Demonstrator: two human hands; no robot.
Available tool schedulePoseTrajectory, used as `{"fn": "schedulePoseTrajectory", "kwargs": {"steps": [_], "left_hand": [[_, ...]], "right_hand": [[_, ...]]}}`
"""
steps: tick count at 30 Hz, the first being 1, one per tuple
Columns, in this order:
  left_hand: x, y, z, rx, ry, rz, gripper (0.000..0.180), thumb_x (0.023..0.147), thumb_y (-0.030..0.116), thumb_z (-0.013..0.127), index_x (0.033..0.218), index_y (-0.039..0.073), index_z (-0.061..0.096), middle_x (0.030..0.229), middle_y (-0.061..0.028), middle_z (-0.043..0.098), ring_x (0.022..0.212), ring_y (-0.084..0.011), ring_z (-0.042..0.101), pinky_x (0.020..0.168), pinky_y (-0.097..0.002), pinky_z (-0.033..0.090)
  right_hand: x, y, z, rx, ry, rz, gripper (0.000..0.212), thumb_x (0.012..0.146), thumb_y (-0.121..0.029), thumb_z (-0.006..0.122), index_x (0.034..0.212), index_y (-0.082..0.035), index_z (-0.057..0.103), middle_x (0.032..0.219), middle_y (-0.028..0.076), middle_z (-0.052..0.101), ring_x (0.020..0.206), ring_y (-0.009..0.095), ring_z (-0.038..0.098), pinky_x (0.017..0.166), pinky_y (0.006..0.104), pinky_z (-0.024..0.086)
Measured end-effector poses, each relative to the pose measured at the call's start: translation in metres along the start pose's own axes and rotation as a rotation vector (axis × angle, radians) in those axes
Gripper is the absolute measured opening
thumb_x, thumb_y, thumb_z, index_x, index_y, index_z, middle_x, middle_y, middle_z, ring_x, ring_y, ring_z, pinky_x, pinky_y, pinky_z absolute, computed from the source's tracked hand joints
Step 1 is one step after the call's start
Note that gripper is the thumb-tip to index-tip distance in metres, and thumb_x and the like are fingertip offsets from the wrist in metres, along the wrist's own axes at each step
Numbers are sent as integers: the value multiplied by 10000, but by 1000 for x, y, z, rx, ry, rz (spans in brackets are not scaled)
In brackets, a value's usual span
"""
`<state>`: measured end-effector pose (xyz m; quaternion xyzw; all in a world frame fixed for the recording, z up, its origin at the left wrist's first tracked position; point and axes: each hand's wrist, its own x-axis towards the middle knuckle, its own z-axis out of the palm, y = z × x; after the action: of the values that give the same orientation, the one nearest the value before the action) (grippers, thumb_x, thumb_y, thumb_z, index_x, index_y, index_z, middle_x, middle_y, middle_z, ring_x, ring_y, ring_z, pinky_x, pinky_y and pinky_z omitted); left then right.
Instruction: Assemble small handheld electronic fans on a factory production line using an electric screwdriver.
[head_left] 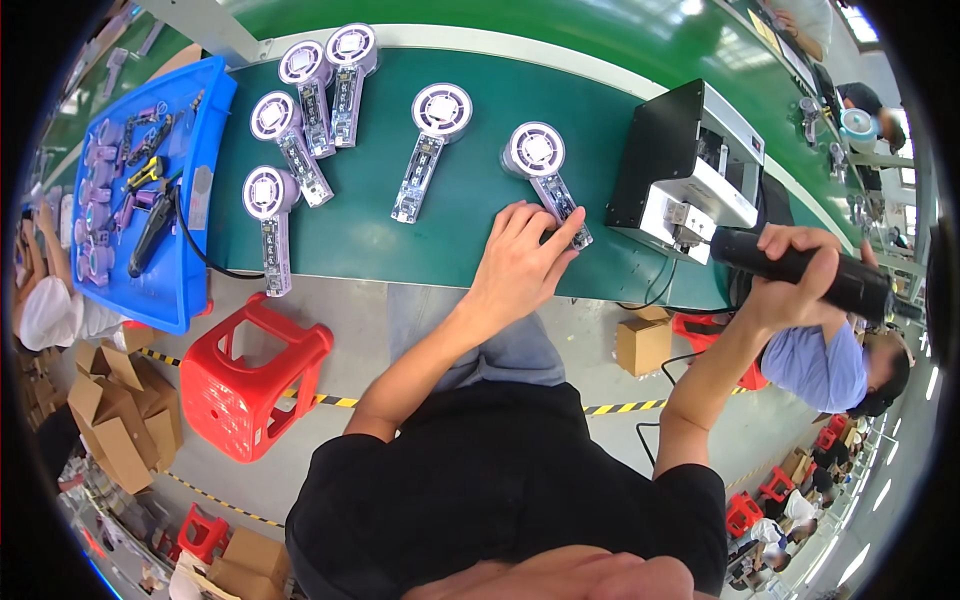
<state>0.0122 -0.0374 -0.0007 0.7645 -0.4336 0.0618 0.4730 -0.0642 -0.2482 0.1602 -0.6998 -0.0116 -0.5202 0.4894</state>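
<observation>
The person's right hand [795, 268] had its grip wrapped round a black electric screwdriver [745, 255], held nearly level beside the surface; the left hand [518, 255] reached onto the surface [350, 240], its fingers bent over the lower handle of 1 handheld fan [538, 152]; that grip touched the handle, though I could not tell whether it pinched it or only steadied it; the fan lay at the right of the dark green surface, its round purple-rimmed head pointing away from the person and the circuit board in its handle exposed.

The screwdriver's tip was close to the metal block [690, 222] on the front of a black-and-white screw feeder [685, 165]; 1 similar fan [428, 150] lay left of the touched fan, and 4 more fans [300, 125] lay grouped farther left; beside them a blue tray [150, 300] held purple parts and hand tools; a red stool [225, 390] stood on the floor below the tray; off to the right was a co-worker [820, 370] in a light blue shirt.
</observation>
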Motion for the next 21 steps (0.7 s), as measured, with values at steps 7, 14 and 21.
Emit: {"fn": "schedulePoseTrajectory", "kwargs": {"steps": [7, 14, 21], "left_hand": [[0, -2, 2, 7, -29, 2, 486, 768, 105, 704, 1235, 52, 582, 902, -83, 518, 916, -266, 505, 931, -445, 398], [0, -2, 0, 15, -5, -1, 503, 747, 93, 717, 1232, 53, 592, 883, -80, 531, 896, -262, 513, 903, -435, 408], [2, 1, -1, -4, 10, 6, 517, 725, 79, 729, 1226, 54, 603, 862, -77, 544, 874, -265, 521, 878, -430, 418]], "right_hand": [[-4, 18, -6, 18, -46, 88, 733, 899, -458, 609, 1347, -35, 211, 739, 146, 544, 491, 214, 541, 455, 365, 479], [-6, 29, -6, 45, -53, 221, 790, 865, -529, 614, 1348, -33, 233, 733, 135, 535, 492, 203, 523, 463, 358, 465], [-1, -6, -1, 17, -65, -4, 535, 952, -200, 558, 1345, -71, 218, 737, 156, 522, 475, 221, 514, 447, 387, 474]]}}
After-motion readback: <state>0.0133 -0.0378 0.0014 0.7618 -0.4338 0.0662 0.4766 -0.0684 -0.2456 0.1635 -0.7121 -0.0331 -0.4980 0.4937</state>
